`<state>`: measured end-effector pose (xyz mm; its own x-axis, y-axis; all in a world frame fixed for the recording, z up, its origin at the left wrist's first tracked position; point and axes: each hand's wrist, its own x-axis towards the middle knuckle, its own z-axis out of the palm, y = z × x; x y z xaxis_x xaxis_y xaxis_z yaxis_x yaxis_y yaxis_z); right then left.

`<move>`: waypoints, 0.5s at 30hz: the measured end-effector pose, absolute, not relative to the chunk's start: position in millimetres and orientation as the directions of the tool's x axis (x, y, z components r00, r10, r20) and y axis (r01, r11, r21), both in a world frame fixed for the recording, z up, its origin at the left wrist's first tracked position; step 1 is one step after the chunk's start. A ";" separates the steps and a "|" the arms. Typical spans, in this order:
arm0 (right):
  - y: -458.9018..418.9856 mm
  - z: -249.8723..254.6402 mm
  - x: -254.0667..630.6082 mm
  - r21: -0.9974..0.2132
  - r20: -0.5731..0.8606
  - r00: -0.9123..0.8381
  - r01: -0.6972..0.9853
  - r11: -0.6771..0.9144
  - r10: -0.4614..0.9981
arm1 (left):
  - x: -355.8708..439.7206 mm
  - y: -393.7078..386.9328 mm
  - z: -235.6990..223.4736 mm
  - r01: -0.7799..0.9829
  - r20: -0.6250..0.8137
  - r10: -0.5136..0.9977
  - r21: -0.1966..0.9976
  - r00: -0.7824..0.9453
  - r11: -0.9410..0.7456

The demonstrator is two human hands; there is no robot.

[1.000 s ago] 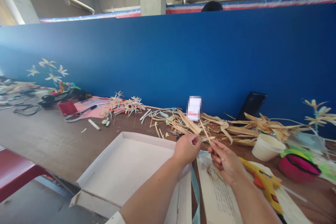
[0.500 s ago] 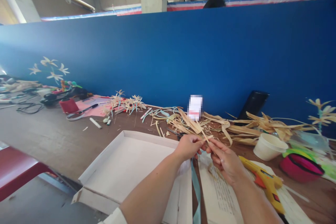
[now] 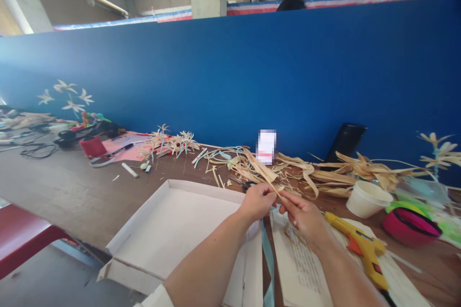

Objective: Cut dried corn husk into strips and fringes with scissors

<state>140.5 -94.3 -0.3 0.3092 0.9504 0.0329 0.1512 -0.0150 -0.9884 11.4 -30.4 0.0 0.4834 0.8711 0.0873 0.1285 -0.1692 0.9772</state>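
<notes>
My left hand (image 3: 256, 201) and my right hand (image 3: 301, 213) meet fingertip to fingertip above the table, both closed in a pinch. Between them is a thin, pale tan dried husk strip (image 3: 275, 191), its upper part slanting up and to the left. The fingers cover its lower end. Just beyond the hands lies a heap of dried husk pieces (image 3: 245, 172), with dark-handled scissors (image 3: 247, 184) partly behind my left hand. Below my wrists, a light blue ribbon (image 3: 267, 254) runs between a shallow white box (image 3: 173, 240) and a printed paper sheet (image 3: 288, 268).
A yellow glue gun (image 3: 367, 249) lies right of my right forearm, near a white paper cup (image 3: 369, 199) and a pink pouch (image 3: 410, 227). Husk flowers (image 3: 183, 141) lie at the back left. A blue partition (image 3: 216, 76) borders the table's far side.
My right hand has come slightly closer to the left, and the fingertips have shifted along the husk strip. The whole view has moved a little.
</notes>
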 end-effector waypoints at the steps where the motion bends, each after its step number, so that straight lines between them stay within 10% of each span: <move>1: -93.8 -0.4 139.6 -0.980 0.062 0.315 0.198 -0.002 0.947 | 12.1 -30.0 -0.5 0.107 0.094 0.880 0.981 0.465 -0.161; 9: -97.0 1.3 143.9 -0.807 0.311 0.353 0.588 0.049 0.883 | 14.6 -32.8 6.8 -0.136 -0.007 0.878 0.987 0.478 0.082; 15: -94.7 0.8 166.1 -0.928 0.196 0.506 0.371 -0.008 0.840 | 14.6 -32.4 6.4 -0.076 0.014 0.878 0.997 0.478 0.025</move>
<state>166.1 -94.7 0.8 0.5062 0.8400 0.1955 0.3715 -0.0077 -0.9284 14.6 -32.4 6.4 0.4782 0.8782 0.0138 -0.0755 0.0255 0.9968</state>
